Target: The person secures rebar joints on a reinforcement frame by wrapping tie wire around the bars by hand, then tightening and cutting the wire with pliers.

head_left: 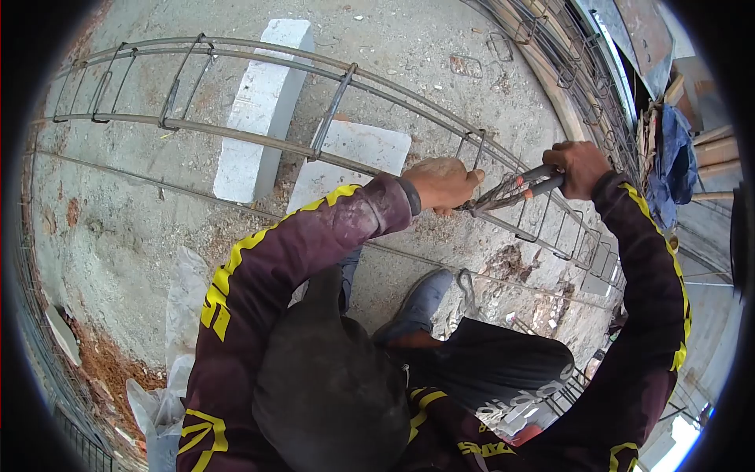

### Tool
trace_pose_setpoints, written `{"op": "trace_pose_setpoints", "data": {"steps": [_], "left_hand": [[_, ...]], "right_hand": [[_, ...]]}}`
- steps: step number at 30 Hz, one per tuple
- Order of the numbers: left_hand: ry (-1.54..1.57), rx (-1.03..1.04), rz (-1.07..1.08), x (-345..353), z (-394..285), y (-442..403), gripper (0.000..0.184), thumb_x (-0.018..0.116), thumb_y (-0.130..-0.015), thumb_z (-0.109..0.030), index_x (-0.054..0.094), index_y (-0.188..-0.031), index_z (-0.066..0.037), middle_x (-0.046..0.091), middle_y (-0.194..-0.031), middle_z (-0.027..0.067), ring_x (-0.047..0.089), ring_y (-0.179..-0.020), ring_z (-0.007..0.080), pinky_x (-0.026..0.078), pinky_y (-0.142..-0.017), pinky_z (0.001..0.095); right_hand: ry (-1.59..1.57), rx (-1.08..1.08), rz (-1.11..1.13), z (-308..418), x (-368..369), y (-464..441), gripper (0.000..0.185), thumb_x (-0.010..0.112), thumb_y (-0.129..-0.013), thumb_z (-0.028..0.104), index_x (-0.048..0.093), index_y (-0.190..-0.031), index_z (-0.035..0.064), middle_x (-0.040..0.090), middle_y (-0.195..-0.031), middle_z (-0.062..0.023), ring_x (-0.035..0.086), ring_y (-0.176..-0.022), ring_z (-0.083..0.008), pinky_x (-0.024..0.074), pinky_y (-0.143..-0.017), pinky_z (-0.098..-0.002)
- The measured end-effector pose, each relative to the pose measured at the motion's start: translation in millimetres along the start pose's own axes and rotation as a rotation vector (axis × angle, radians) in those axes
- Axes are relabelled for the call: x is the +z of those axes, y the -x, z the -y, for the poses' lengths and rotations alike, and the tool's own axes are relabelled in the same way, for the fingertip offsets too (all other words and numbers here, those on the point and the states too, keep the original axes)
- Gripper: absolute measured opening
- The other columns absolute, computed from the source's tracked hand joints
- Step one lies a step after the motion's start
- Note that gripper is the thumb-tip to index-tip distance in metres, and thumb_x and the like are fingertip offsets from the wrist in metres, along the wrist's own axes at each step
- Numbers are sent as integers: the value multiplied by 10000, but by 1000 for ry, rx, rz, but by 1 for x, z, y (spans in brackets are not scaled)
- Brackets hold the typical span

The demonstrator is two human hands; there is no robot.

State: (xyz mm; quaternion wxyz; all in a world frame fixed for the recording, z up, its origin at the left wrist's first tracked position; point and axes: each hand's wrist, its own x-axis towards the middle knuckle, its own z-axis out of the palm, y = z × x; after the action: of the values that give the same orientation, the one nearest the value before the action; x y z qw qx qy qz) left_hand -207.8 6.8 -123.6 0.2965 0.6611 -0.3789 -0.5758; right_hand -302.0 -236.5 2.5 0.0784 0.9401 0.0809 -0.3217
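Note:
A long rebar cage of bars and square stirrups runs across the view above the ground. My left hand is closed around the cage by a stirrup; its fingertips are partly hidden. My right hand grips the dark handles of the pincers, which show some orange. Their jaws point left and meet the lower bar just beside my left hand. Whether a tie wire sits in the jaws I cannot make out.
A tall white block and a flatter block lie under the cage. More rebar and timber run along the upper right, near a blue tarp. My shoe is on the rough ground below the cage.

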Motion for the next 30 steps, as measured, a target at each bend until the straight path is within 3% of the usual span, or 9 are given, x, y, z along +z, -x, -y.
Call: {"op": "trace_pose_setpoints", "data": {"steps": [5, 8, 10, 16, 17, 20, 21, 25, 30], "left_hand": [[-205, 533, -782, 15, 16, 29, 253, 615, -911, -263, 636, -909, -11, 683, -856, 171, 668, -828, 346, 517, -744, 454], [-296, 876, -609, 42, 6, 61, 255, 617, -902, -268, 632, -1020, -42, 657, -1107, 134, 614, -1069, 303, 492, -876, 439], [-549, 1079, -515, 82, 2, 61, 412, 547, -924, -288, 534, -1293, -103, 540, -1349, 100, 504, -1258, 275, 403, -1064, 463], [-897, 1156, -521, 129, 9, 29, 641, 440, -950, -319, 201, -1541, -249, 378, -1521, 87, 386, -1389, 283, 200, -1220, 491], [-823, 1232, -676, 131, 10, 24, 551, 509, -899, -302, 404, -1434, -221, 550, -1321, 61, 534, -1234, 252, 358, -1136, 439], [-719, 1282, -556, 133, 10, 8, 331, 570, -832, -293, 599, -1144, -185, 615, -965, 0, 626, -957, 191, 501, -917, 348], [-583, 1399, -718, 130, 6, 3, 140, 610, -777, -278, 600, -866, -170, 517, -731, -42, 597, -748, 150, 501, -700, 292], [-597, 1395, -673, 130, 5, -3, 114, 612, -772, -270, 587, -835, -177, 534, -739, -29, 601, -732, 154, 494, -655, 302], [-561, 1453, -618, 128, 7, -1, 140, 627, -746, -301, 571, -790, -180, 510, -714, -34, 582, -697, 153, 477, -621, 306]], "right_hand": [[-495, 466, 192, 69, 26, 73, 146, 654, -766, 135, 705, -877, 54, 671, -723, -196, 662, -731, -398, 513, -663, -456], [-771, 558, 262, 108, 68, 99, 298, 710, -811, 272, 705, -914, -7, 643, -699, -209, 631, -631, -347, 486, -644, -432], [-1170, 762, 369, 141, 82, 107, 285, 679, -860, 265, 683, -858, -19, 592, -636, -94, 566, -574, -186, 445, -567, -367], [-2218, 946, 677, 202, 61, 108, 185, 647, -902, 239, 538, -832, 107, 425, -661, 35, 408, -540, -82, 305, -441, -219], [-2373, 908, 764, 204, 61, 110, 197, 646, -910, 246, 526, -821, 117, 406, -661, 43, 393, -543, -79, 292, -436, -217], [-2654, 714, 862, 207, 87, 114, 229, 637, -928, 271, 517, -803, 120, 374, -652, 52, 357, -551, -76, 276, -435, -215], [-2769, 627, 875, 207, 89, 113, 201, 644, -927, 250, 558, -843, 90, 474, -682, 23, 459, -572, -96, 350, -436, -236], [-2393, 512, 529, 204, 84, 124, 340, 687, -901, 241, 587, -1089, -24, 649, -840, -105, 683, -811, -260, 582, -645, -410], [-2629, 431, 541, 215, 61, 116, 364, 691, -901, 321, 583, -1063, 14, 575, -787, -50, 613, -747, -231, 531, -636, -438]]}}
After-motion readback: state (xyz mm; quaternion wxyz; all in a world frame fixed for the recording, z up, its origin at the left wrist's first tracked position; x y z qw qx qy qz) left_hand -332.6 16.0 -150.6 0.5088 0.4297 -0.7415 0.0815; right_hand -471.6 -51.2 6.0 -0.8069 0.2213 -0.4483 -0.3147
